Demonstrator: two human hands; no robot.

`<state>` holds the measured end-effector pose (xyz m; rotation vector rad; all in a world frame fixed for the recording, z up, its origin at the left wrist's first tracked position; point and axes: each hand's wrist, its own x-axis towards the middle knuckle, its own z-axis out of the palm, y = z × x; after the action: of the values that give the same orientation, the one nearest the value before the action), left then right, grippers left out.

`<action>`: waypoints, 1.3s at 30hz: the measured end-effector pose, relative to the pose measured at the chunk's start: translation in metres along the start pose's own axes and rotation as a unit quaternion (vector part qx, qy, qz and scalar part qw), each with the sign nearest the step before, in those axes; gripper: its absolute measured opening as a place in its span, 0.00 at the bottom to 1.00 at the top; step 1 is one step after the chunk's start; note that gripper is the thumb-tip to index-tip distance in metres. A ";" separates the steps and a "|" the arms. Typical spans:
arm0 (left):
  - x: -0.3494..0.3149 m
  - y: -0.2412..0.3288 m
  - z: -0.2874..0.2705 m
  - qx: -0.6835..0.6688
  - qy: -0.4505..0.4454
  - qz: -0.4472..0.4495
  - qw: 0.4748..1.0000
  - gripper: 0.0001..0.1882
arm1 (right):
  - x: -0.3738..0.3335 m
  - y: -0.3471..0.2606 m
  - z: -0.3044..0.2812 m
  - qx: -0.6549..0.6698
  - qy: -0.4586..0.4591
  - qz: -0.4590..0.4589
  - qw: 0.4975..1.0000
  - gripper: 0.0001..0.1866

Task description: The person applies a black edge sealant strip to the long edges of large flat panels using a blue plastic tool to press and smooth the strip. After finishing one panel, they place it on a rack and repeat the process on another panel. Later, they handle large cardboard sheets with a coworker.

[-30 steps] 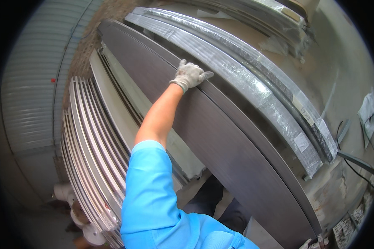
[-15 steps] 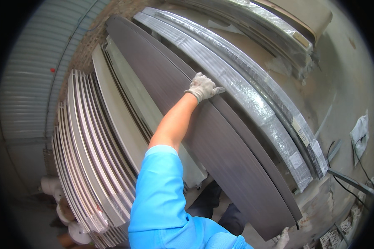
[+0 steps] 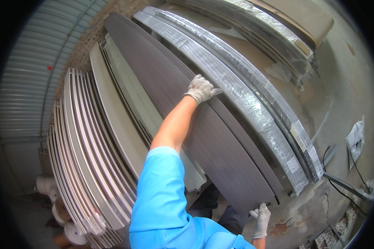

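A long dark grey-brown panel [image 3: 220, 157] stands on edge and slants from the far left toward the near right. My left hand [image 3: 201, 89], in a whitish work glove, is closed over its upper edge about midway along. Down at the near end, my gloved right hand [image 3: 260, 220] grips the panel's corner; part of its fingers is hidden. Just behind lies a second dark strip of the same colour [image 3: 253, 145], close along the first with a narrow gap between.
Film-wrapped long profiles [image 3: 241, 93] lie to the right, with more wrapped panels [image 3: 274, 37] beyond. On the left stand pale panels [image 3: 112, 95] and a row of striped profiles [image 3: 93, 145]. White rolls [image 3: 72, 234] sit lower left. Cables and a metal bar [image 3: 349, 184] are at right.
The near end of the dark panel and the strip behind it have shifted up and left. My right hand has moved up-left with that end. My left hand has barely moved.
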<state>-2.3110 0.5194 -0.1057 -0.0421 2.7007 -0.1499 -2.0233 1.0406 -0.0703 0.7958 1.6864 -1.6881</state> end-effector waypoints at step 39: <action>0.007 0.005 0.028 0.040 0.058 0.031 0.997 0.38 | 0.038 -0.050 0.133 -0.246 -0.081 -0.038 0.965 0.48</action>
<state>-2.3052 0.5213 -0.1340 0.0758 2.8049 -0.2490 -2.0853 0.9066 -0.0679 0.3517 1.9215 -1.2536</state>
